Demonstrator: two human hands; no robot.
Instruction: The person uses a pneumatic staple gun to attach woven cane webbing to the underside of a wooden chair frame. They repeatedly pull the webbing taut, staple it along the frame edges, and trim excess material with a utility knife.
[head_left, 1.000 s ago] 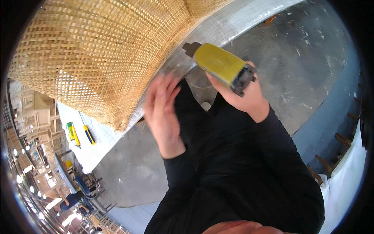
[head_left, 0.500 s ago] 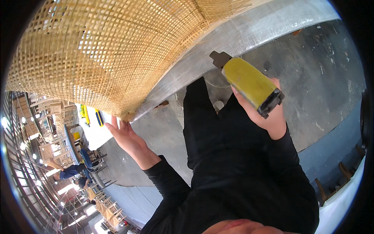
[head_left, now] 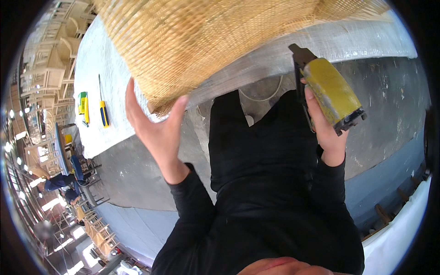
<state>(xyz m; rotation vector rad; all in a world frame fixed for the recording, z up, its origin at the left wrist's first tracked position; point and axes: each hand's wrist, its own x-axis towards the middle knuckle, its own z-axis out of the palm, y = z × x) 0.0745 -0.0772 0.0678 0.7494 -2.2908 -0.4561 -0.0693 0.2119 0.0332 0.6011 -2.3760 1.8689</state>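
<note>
A woven cane panel point(head_left: 206, 41) spreads across the top of the view, its near left corner point(head_left: 158, 107) frayed and curled. My left hand point(head_left: 158, 135) is at that corner, with thumb and fingers spread apart on either side of it; whether any fingertip touches the cane I cannot tell. In my right hand point(head_left: 327, 135) is a yellow and black staple gun point(head_left: 333, 89), held off the table edge with its dark nose pointing up toward the panel. Part of the fingers round its handle is hidden by its body.
The panel lies over a plastic-covered table point(head_left: 114, 137). On its left part are a yellow-handled screwdriver point(head_left: 103, 113) and a green and yellow tool point(head_left: 84, 106). Below runs the grey floor point(head_left: 137, 178). Far left are wooden chair frames point(head_left: 46, 87) and people point(head_left: 59, 182).
The panel's left edge now lies further right, baring more of the table and its tools. My left hand has opened wider at the corner. The staple gun is further right and slightly turned.
</note>
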